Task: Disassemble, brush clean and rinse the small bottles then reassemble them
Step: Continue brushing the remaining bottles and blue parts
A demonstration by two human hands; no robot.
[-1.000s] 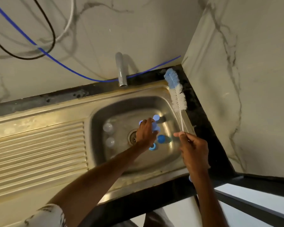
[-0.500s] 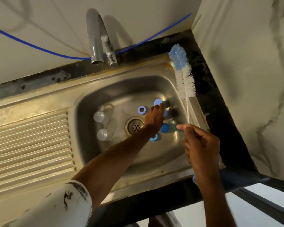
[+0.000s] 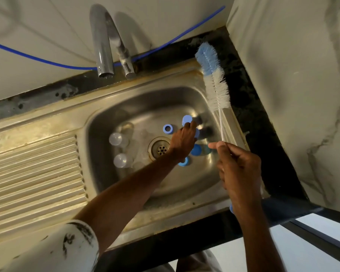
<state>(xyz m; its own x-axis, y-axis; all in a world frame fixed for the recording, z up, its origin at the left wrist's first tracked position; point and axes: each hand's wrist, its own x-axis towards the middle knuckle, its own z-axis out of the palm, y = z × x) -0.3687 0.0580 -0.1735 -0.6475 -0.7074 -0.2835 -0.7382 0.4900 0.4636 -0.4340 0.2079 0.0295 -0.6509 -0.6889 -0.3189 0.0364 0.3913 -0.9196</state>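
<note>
Bottles and loose parts lie scattered in the sink basin. Left grip reaches past the drain to the far right of the basin. Its fingertips are at two blue-capped bottles that lie side by side, their dark bodies blurred. Whether the fingers have closed on one I cannot tell, since the back of the hand hides them. One blue ring sits just left of those fingertips. Nearer, right of the drain, a blue cap and a second ring show past the wrist. Two clear pieces stand left of the drain, one behind the other. Right grip holds the brush by its thin handle, fingers curled round it. The bristle head, white with a blue tip, points up and away over the sink's right rim and the black counter. Tap hangs over the back rim, and a blue cable runs along the wall behind.
</note>
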